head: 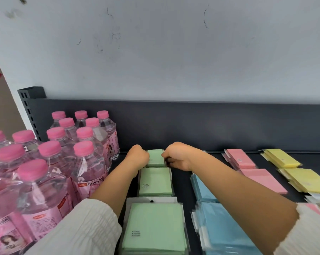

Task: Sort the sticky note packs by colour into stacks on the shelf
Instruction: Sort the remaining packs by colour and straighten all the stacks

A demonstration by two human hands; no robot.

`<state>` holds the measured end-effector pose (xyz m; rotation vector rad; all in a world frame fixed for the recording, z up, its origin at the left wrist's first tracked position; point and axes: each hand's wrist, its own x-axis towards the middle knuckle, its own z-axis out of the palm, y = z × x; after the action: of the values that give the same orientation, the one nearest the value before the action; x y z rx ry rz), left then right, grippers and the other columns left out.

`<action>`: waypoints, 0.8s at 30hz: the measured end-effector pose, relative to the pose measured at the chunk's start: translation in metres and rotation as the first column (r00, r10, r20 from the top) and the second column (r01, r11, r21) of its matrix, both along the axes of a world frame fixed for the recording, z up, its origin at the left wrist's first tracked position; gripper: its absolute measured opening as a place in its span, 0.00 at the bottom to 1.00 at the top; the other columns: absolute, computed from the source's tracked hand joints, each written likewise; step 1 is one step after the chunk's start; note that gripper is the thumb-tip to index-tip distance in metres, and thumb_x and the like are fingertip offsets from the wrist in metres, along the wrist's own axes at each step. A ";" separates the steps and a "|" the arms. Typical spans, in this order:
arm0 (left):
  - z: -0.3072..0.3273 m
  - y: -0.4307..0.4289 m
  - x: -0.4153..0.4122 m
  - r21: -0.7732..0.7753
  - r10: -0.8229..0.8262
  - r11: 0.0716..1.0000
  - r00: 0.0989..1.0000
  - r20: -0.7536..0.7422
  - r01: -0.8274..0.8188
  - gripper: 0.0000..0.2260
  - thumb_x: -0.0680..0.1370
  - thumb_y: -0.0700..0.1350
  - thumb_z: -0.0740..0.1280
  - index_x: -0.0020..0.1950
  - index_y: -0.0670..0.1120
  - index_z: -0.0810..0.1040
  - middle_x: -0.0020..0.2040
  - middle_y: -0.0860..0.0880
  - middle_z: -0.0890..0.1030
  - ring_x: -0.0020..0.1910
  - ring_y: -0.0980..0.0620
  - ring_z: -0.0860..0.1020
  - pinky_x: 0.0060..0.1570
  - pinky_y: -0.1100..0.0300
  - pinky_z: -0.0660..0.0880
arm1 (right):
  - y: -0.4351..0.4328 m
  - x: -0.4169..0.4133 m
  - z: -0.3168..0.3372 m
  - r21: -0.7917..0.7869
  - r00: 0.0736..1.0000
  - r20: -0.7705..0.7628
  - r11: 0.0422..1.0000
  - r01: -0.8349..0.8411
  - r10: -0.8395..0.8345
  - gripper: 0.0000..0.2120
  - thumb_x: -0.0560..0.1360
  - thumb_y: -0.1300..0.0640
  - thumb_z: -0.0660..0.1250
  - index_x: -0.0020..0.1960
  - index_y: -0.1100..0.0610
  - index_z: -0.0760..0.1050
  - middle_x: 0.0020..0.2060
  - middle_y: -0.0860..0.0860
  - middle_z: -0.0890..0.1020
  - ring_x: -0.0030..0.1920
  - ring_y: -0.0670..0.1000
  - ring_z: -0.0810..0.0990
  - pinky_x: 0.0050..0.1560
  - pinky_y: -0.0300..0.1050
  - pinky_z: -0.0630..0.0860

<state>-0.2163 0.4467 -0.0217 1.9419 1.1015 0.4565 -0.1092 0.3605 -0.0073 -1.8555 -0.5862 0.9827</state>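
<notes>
Head view: the green pack sits between your hands, at the back edge of the shelf. Your right hand pinches it; your left hand hides its grip.

Bottles massed at shelf left. Packs ranged rightward (each file run front to back): column 1, column 2, column 3, column 4. Rearmost pack of column 1 flanked by left hand and right hand, before back panel.
</notes>
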 end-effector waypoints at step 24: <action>0.008 -0.136 -0.131 0.417 -0.249 0.742 0.793 -0.556 0.525 0.26 0.76 0.59 0.63 0.73 0.54 0.64 0.74 0.52 0.61 0.70 0.48 0.64 0.69 0.52 0.63 | -0.255 -0.039 -0.009 -0.225 0.355 0.872 0.921 -0.318 0.336 0.21 0.77 0.50 0.64 0.69 0.49 0.68 0.69 0.46 0.67 0.67 0.45 0.66 0.63 0.33 0.59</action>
<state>-0.3473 0.3104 -0.0141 2.8477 0.8263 0.0466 -0.1485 0.1055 -0.0164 -2.2478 -1.6746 0.0608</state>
